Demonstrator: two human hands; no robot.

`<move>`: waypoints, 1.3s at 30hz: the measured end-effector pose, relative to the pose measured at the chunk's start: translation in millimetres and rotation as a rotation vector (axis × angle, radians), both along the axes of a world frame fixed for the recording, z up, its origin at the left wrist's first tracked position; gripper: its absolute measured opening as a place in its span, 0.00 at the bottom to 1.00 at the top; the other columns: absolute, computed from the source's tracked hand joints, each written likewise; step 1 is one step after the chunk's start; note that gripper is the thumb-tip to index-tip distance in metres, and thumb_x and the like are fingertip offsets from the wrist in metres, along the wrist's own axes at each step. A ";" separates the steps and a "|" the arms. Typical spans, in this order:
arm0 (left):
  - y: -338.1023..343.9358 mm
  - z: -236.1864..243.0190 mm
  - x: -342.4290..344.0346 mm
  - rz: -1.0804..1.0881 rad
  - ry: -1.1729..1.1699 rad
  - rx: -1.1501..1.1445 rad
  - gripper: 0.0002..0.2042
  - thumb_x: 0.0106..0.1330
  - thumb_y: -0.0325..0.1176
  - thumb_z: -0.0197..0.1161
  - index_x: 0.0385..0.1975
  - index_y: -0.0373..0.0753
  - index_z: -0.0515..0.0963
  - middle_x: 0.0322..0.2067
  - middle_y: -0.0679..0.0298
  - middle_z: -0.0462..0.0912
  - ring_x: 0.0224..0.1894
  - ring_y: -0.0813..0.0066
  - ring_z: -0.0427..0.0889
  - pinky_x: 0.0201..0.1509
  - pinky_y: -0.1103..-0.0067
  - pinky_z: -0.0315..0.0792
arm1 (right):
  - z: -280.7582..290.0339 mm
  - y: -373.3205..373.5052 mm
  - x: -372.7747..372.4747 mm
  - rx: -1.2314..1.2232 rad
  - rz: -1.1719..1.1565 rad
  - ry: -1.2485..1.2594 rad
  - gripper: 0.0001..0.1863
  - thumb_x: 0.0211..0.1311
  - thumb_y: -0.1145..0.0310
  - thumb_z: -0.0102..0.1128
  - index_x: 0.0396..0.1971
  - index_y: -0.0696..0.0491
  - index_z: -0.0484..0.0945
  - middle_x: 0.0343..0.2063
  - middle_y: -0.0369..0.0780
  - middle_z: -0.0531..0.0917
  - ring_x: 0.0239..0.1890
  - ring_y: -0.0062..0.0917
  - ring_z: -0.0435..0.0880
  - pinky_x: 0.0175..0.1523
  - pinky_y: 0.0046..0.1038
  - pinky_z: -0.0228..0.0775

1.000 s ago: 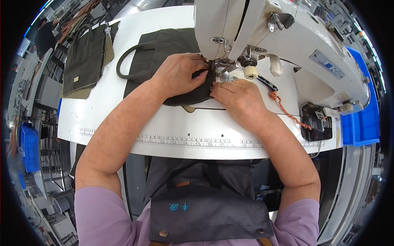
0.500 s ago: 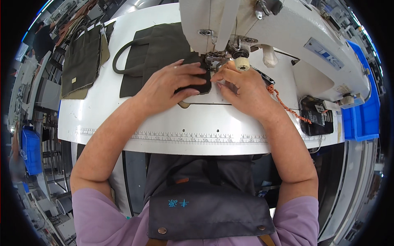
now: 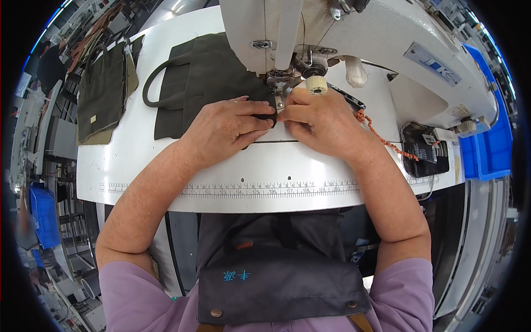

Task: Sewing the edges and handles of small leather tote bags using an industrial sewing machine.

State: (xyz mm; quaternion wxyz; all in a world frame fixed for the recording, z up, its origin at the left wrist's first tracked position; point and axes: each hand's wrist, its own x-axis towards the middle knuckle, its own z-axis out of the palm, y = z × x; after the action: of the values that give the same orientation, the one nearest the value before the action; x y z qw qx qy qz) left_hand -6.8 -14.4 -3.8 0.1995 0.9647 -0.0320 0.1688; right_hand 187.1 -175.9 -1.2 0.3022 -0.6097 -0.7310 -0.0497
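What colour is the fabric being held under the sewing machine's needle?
Dark olive green fabric, pressed flat by the left hand and right hand; head view.

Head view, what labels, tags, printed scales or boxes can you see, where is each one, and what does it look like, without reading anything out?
Nameplate: on the sewing machine arm, upper right; grey-blue slanted rectangle.
Ruler scale: along the table's front edge; thin black marks on white.
Small tag: on the olive bag, far left; pale little rectangle.
Apron mark: on the dark apron pocket, bottom centre; light blue.
Blue bin: right table edge; boxy plastic.
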 end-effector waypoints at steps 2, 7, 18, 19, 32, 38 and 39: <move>1.5 -0.2 0.7 0.007 -0.017 -0.027 0.12 0.62 0.28 0.72 0.45 0.44 0.89 0.54 0.64 0.86 0.58 0.65 0.84 0.73 0.61 0.70 | 0.6 -0.3 0.0 0.000 0.004 -0.018 0.07 0.50 0.73 0.65 0.30 0.49 0.87 0.27 0.35 0.82 0.31 0.36 0.83 0.38 0.40 0.75; 14.5 2.8 4.1 -0.035 0.011 -0.163 0.13 0.59 0.27 0.73 0.45 0.47 0.90 0.56 0.64 0.86 0.60 0.65 0.82 0.77 0.56 0.62 | 0.5 -1.8 0.9 -0.016 -0.001 -0.026 0.07 0.50 0.73 0.65 0.30 0.48 0.87 0.27 0.35 0.82 0.31 0.36 0.83 0.38 0.40 0.75; 38.6 0.2 23.7 0.014 -0.001 -0.233 0.11 0.63 0.30 0.72 0.45 0.48 0.90 0.52 0.61 0.85 0.52 0.64 0.85 0.57 0.72 0.82 | -5.1 2.7 -1.8 0.013 -0.140 -0.139 0.09 0.60 0.67 0.65 0.40 0.48 0.88 0.26 0.40 0.84 0.30 0.36 0.85 0.36 0.40 0.75; 41.2 0.7 24.7 0.018 -0.003 -0.232 0.11 0.63 0.30 0.72 0.45 0.48 0.90 0.52 0.61 0.85 0.52 0.64 0.85 0.57 0.72 0.82 | -5.0 2.0 -2.6 -0.017 -0.173 -0.142 0.09 0.61 0.66 0.65 0.40 0.47 0.88 0.25 0.40 0.83 0.29 0.37 0.85 0.35 0.40 0.75; 36.0 5.8 21.0 0.081 0.154 -0.147 0.13 0.71 0.32 0.64 0.53 0.50 0.86 0.64 0.59 0.79 0.68 0.57 0.75 0.78 0.51 0.57 | -8.0 3.6 2.9 -0.042 -0.209 -0.062 0.10 0.65 0.63 0.64 0.43 0.45 0.88 0.25 0.41 0.83 0.28 0.39 0.85 0.34 0.42 0.76; -1.9 4.0 0.5 0.193 0.164 -0.021 0.20 0.76 0.31 0.53 0.66 0.41 0.75 0.69 0.59 0.74 0.72 0.55 0.70 0.80 0.54 0.54 | -7.1 3.7 0.4 -0.067 -0.195 -0.125 0.12 0.64 0.66 0.62 0.46 0.43 0.88 0.27 0.41 0.83 0.29 0.39 0.85 0.36 0.42 0.77; -2.0 4.7 -0.5 0.188 0.179 0.037 0.19 0.75 0.30 0.54 0.65 0.41 0.76 0.68 0.59 0.74 0.72 0.56 0.69 0.80 0.54 0.54 | -6.8 3.4 0.1 -0.056 -0.191 -0.126 0.12 0.64 0.66 0.62 0.46 0.43 0.88 0.27 0.41 0.83 0.29 0.39 0.85 0.36 0.42 0.77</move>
State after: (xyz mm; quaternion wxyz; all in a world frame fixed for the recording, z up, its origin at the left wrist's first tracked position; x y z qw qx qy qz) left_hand -7.3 -16.4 0.9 0.1671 0.9782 0.0734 0.0993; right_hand 187.3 -172.5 -8.0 0.2322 -0.6806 -0.6882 -0.0962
